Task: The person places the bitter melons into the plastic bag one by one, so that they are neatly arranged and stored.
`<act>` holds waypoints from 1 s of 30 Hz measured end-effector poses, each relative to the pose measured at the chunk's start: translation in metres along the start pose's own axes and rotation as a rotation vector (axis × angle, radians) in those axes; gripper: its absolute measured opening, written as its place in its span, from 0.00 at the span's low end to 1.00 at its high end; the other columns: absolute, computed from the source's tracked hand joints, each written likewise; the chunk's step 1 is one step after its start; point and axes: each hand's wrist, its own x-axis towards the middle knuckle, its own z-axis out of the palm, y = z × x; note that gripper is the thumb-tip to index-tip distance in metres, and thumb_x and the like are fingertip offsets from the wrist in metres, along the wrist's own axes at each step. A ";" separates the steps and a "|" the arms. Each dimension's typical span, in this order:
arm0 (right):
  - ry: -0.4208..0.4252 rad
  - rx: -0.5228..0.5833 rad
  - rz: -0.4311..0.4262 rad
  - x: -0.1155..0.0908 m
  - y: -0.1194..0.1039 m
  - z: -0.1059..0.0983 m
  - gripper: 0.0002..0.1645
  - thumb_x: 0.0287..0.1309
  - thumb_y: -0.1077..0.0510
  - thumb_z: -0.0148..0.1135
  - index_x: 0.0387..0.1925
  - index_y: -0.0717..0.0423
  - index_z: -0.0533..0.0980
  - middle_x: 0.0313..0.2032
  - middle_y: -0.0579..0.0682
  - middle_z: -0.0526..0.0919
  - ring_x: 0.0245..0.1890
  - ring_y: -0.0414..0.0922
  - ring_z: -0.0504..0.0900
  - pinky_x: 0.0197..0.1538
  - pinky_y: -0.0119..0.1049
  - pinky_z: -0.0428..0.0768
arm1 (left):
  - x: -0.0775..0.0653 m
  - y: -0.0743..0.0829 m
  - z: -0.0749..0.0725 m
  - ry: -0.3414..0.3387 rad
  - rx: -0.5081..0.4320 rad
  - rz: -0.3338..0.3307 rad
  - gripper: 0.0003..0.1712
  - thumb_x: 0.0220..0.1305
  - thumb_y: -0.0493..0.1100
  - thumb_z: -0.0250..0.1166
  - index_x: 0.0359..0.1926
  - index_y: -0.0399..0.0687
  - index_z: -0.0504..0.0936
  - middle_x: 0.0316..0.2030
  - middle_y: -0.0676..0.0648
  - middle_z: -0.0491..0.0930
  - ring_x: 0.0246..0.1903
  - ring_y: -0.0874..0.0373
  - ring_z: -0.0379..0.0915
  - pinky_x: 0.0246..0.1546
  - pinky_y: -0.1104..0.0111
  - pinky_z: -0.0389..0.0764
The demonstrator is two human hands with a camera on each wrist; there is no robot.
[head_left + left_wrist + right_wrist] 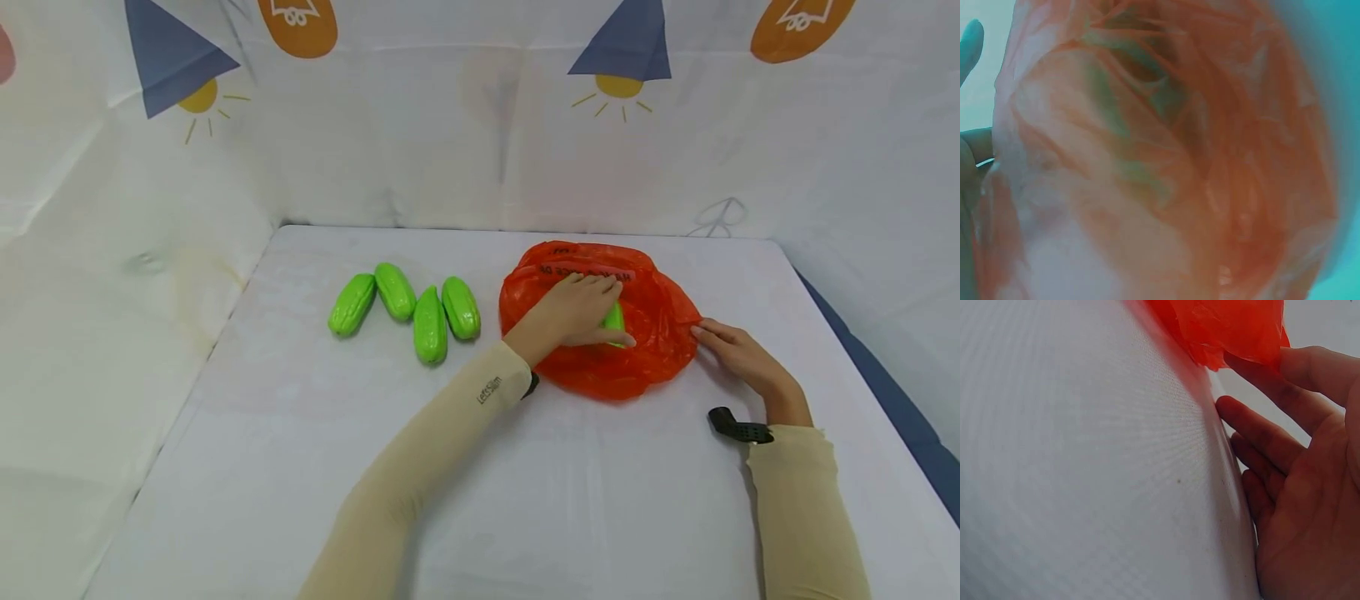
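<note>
From the left, I see four green gourds (431, 327) lying loose on the table. Their glossy skins look smooth and firm, probably light but inclined to roll or slip; I'd take one around its middle, thumb opposite fingers.

Next comes the person's left hand (573, 310), reaching over another green gourd (616, 320) in the red bag (645, 358). Its fingers stand spread from the thumb, the gourd showing between; whether they press on it I can't tell. The bag seems thin, soft and nearly weightless, easily crumpled or torn, so its rim is the place to hold. There, on the right, the right hand (742, 358) pinches the edge between thumb and forefinger.

The table (645, 492) wears a pale, smooth covering. White sheeting (420, 158) printed with lamps hangs behind, and dark blue fabric (900, 412) shows past the right edge.
</note>
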 end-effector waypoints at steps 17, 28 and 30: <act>0.001 0.008 0.001 -0.001 -0.001 0.000 0.44 0.73 0.36 0.41 0.74 0.62 0.51 0.74 0.69 0.47 0.73 0.70 0.42 0.67 0.74 0.47 | -0.036 -0.017 0.018 0.145 -0.004 0.054 0.54 0.62 0.79 0.44 0.77 0.49 0.52 0.75 0.49 0.55 0.75 0.55 0.51 0.75 0.59 0.53; -0.005 0.011 -0.002 0.000 0.000 0.000 0.43 0.73 0.36 0.41 0.74 0.62 0.51 0.74 0.69 0.47 0.73 0.69 0.42 0.67 0.74 0.48 | -0.071 -0.046 0.022 0.215 -0.068 0.020 0.53 0.65 0.74 0.48 0.77 0.46 0.49 0.77 0.46 0.50 0.76 0.52 0.45 0.77 0.61 0.49; -0.002 0.006 -0.004 0.000 0.000 0.000 0.43 0.73 0.36 0.41 0.74 0.62 0.51 0.74 0.69 0.47 0.73 0.69 0.43 0.67 0.74 0.48 | -0.078 -0.053 0.024 0.238 -0.079 0.015 0.53 0.65 0.73 0.50 0.77 0.46 0.49 0.77 0.46 0.49 0.77 0.52 0.44 0.77 0.61 0.47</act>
